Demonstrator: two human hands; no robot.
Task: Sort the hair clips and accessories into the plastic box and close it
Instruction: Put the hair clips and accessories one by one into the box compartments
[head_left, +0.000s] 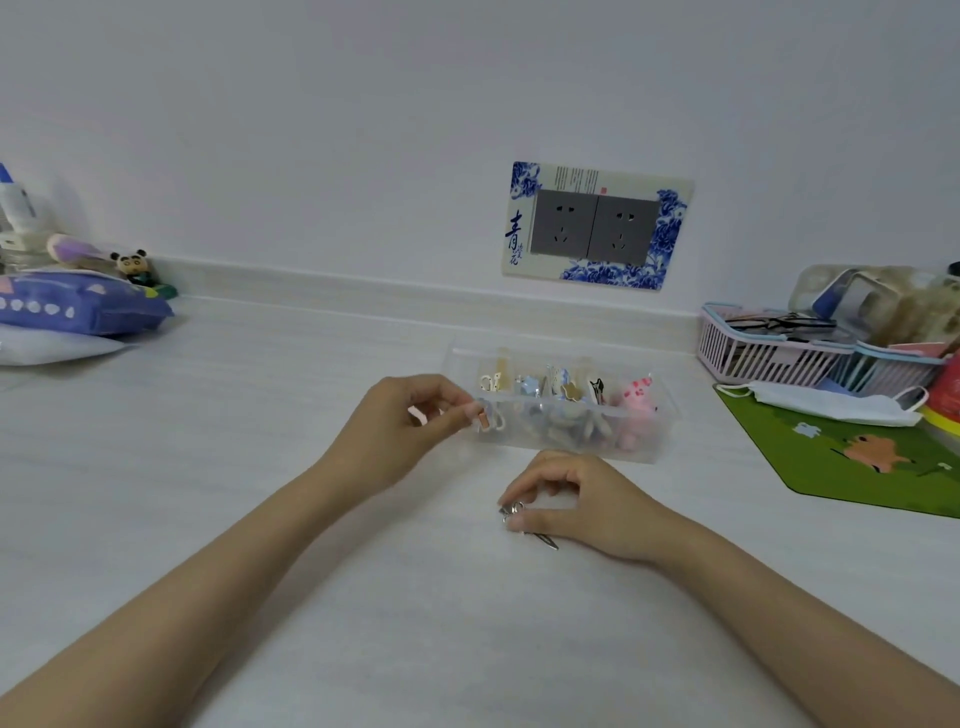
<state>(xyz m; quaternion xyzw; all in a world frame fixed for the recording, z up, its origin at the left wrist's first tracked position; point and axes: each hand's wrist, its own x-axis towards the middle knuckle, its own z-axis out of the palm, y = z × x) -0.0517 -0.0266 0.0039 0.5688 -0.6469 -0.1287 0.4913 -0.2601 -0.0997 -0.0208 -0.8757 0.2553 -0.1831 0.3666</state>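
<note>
I see the clear plastic box (563, 410) lying open on the white table (311, 519), near the wall, already packed with hair clips (566, 392) standing in a row, a pink one (638, 397) at its right end (no lid shows anywhere that I can make out). My left hand (410, 421) is at the box's left end, fingertips pinching a small orange-and-white clip (488, 420) right against the box wall. My right hand (576, 499) rests on the table just in front of the box, thumb and forefinger closed on a thin metal clip (524, 525) whose tail lies on the surface. To the right sit a green mat (852, 457) with a face mask (831, 405) on it and a pink basket (769, 353). A double wall socket (595, 226) is behind the box; a blue pouch (78, 309) lies far left.
</note>
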